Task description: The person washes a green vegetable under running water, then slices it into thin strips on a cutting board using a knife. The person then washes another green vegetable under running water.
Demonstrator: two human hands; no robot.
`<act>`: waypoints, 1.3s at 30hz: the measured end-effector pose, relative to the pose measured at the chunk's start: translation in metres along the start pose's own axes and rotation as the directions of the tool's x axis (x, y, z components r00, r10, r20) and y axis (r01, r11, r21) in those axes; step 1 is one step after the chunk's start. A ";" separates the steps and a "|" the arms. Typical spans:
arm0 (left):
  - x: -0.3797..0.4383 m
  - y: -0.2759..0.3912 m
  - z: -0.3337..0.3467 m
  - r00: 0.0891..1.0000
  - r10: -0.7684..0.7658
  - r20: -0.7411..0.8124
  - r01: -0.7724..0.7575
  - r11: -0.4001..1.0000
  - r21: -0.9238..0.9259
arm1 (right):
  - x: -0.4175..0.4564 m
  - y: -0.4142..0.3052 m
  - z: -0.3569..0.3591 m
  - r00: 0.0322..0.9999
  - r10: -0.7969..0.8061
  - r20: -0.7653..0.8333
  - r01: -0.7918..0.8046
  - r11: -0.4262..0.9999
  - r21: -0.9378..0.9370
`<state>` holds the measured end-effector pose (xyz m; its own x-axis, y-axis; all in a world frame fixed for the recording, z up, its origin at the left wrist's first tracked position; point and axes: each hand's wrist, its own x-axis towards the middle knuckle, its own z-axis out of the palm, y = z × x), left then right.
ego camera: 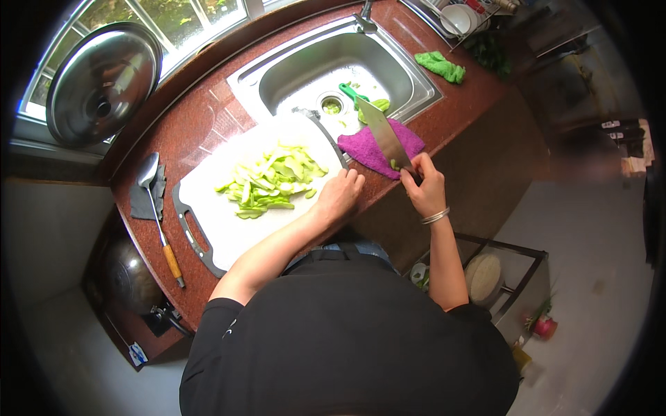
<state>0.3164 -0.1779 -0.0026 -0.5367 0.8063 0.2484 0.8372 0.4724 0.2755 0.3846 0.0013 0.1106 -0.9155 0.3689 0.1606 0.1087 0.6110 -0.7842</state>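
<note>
My right hand grips a cleaver by its handle. Its broad blade slants up and left over a purple cloth at the sink's front edge. A small green slice clings to the blade near the handle. My left hand lies on the near right corner of a white cutting board with a grey rim. Its fingers are curled; whatever is under them is hidden. Beside that hand, a pile of sliced pale-green vegetable covers the middle of the board.
Behind the board is a steel sink holding a green-handled tool and a piece of green vegetable. A wood-handled spatula lies left of the board. A large metal lid leans by the window. A green cloth lies right of the sink.
</note>
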 end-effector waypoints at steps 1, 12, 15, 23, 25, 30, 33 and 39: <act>0.000 0.000 0.000 1.000 0.018 -0.008 -0.018 1.000 0.008 | -0.003 0.006 -0.002 0.999 0.035 -0.003 -0.035 0.999 -0.001; -0.103 -0.079 -0.086 0.796 -0.482 -0.365 0.527 0.850 0.026 | -0.017 0.006 0.060 0.914 0.046 0.402 0.091 0.945 -0.315; -0.122 -0.081 -0.086 0.720 -0.510 -0.470 0.625 0.771 0.122 | -0.007 -0.018 0.089 0.876 0.105 0.471 0.139 0.881 -0.453; -0.144 -0.087 -0.073 0.732 -0.673 -0.104 0.669 0.739 -0.079 | -0.016 -0.043 0.131 0.820 0.045 0.570 0.230 0.886 -0.402; -0.137 -0.082 -0.068 0.740 -0.647 -0.182 0.644 0.760 -0.085 | -0.016 -0.058 0.136 0.775 0.021 0.631 0.285 0.880 -0.379; -0.125 -0.085 -0.063 0.706 -0.590 -0.392 0.568 0.802 -0.185 | -0.019 -0.069 0.147 0.740 -0.090 0.667 0.414 0.842 -0.346; -0.132 -0.092 -0.072 0.750 -0.571 -0.334 0.558 0.817 -0.146 | -0.007 -0.067 0.137 0.755 -0.162 0.635 0.476 0.802 -0.361; -0.141 -0.175 -0.064 0.721 -0.633 -0.281 0.575 0.773 -0.268 | 0.049 -0.044 0.120 0.832 -0.007 0.554 0.347 0.786 -0.511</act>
<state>0.2385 -0.3969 -0.0262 -0.9468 0.1823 0.2652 0.3106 0.7338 0.6042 0.2888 -0.0916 0.0812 -0.9775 -0.0856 -0.1927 -0.0344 0.9665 -0.2544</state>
